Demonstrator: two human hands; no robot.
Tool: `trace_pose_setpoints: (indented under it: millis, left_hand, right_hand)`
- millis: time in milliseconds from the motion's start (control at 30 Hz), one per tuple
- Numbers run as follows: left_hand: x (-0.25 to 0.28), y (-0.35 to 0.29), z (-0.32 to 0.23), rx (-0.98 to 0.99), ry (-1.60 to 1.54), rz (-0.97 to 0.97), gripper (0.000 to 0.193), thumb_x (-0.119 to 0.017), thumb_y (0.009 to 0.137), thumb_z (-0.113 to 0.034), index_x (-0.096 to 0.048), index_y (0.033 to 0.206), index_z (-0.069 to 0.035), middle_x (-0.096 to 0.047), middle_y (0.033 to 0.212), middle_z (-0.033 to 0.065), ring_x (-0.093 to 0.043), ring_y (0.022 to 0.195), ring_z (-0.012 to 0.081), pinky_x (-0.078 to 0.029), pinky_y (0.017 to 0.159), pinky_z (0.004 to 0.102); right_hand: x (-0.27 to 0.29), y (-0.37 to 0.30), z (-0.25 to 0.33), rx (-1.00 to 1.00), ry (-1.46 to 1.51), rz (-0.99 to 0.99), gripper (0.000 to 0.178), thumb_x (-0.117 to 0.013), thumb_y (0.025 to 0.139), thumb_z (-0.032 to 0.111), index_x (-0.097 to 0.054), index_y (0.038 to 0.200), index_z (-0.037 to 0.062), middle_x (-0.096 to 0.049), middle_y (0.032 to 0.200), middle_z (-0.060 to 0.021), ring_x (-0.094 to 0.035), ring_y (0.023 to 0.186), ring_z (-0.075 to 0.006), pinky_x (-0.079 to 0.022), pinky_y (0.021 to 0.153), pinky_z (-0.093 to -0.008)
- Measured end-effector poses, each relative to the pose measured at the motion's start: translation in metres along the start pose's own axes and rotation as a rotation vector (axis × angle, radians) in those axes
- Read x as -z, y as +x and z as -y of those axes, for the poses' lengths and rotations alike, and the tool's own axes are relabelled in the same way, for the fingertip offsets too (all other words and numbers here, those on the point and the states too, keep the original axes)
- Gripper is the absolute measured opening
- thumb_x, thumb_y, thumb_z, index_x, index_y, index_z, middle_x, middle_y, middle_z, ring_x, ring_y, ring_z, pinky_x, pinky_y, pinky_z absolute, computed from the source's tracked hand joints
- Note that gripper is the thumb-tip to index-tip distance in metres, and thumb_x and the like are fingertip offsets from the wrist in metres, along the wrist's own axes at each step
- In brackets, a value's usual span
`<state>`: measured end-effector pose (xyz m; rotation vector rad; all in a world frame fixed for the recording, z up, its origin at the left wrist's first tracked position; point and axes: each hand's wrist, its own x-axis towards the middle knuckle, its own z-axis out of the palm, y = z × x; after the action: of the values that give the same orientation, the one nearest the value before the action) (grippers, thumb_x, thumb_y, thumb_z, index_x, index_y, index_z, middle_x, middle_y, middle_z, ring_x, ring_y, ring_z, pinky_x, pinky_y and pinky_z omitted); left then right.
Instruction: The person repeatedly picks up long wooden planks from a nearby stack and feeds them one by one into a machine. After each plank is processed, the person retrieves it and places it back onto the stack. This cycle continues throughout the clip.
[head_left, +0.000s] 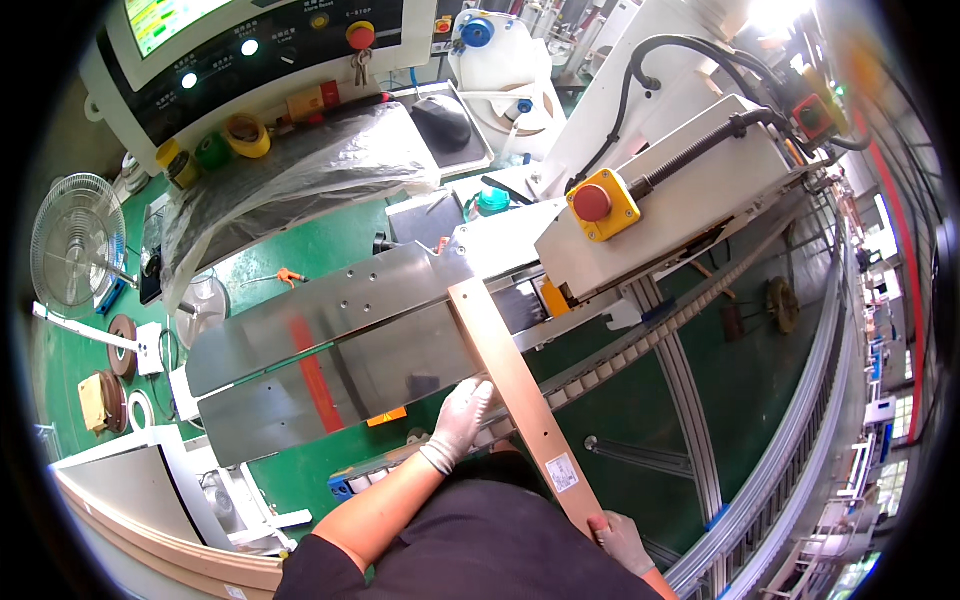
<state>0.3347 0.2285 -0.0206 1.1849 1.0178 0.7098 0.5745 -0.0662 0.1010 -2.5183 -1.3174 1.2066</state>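
A long wood-coloured board (pixel 515 385), with small holes and a white label (pixel 562 473), slants from the machine bed to my right side. My right hand (pixel 622 540), in a pale glove, is closed on the near end, thumb on top. My left hand (pixel 462 420), gloved too, is at the front edge of the steel bed (pixel 400 350), its fingers drawn together against the board's left edge. Whether its fingertips reach beneath the board is hidden. The board's far end lies over the bed, beside the white machine head (pixel 680 190).
A red stop button on a yellow box (pixel 600 205) is fixed to the machine head. Behind the bed stands a control panel (pixel 270 60), with tape rolls (pixel 245 135) below it. A fan (pixel 78 240) is at left. A roller track (pixel 760 520) curves along the right.
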Motion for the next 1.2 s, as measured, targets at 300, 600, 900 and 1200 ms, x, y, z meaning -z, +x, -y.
trace_pose_setpoints:
  millis: [300,600,900,1200]
  left_hand:
    - [-0.013,0.021,0.010,0.021,0.248,-0.088,0.040,-0.050,0.115,-0.033,-0.065,0.104,0.003,-0.064,0.089,0.0215,-0.061,0.082,0.0342,-0.050,0.078,0.0470]
    - [-0.026,0.028,0.013,0.319,-0.362,-0.065,0.039,-0.058,0.112,-0.040,-0.062,0.102,-0.002,-0.068,0.094,0.0065,-0.071,0.086,0.0178,-0.063,0.079,0.0361]
    - [-0.041,0.042,0.017,0.389,-0.413,-0.043,0.034,-0.062,0.111,-0.034,-0.065,0.107,0.000,-0.072,0.097,0.0085,-0.074,0.085,0.0188,-0.065,0.076,0.0347]
    - [-0.058,0.063,0.007,0.354,-0.201,0.040,0.040,-0.059,0.112,-0.038,-0.064,0.108,0.002,-0.072,0.099,0.0104,-0.073,0.089,0.0215,-0.063,0.080,0.0363]
  right_hand:
    - [-0.020,0.019,-0.036,0.019,-0.006,0.031,0.068,-0.044,0.107,0.063,-0.070,0.092,0.0023,-0.071,0.095,-0.0254,-0.068,0.095,-0.0498,-0.053,0.079,-0.0559]
    - [-0.031,0.031,-0.030,-0.024,0.128,0.027,0.072,-0.043,0.106,0.067,-0.070,0.091,0.0023,-0.069,0.089,-0.0240,-0.067,0.090,-0.0492,-0.052,0.076,-0.0532]
    - [-0.026,0.040,-0.050,-0.030,0.095,-0.012,0.071,-0.043,0.107,0.066,-0.069,0.090,0.0014,-0.068,0.088,-0.0258,-0.066,0.089,-0.0504,-0.051,0.075,-0.0546]
    - [-0.013,0.059,-0.077,0.014,0.113,-0.060,0.070,-0.046,0.106,0.065,-0.071,0.093,0.0011,-0.070,0.091,-0.0266,-0.068,0.093,-0.0512,-0.052,0.078,-0.0566]
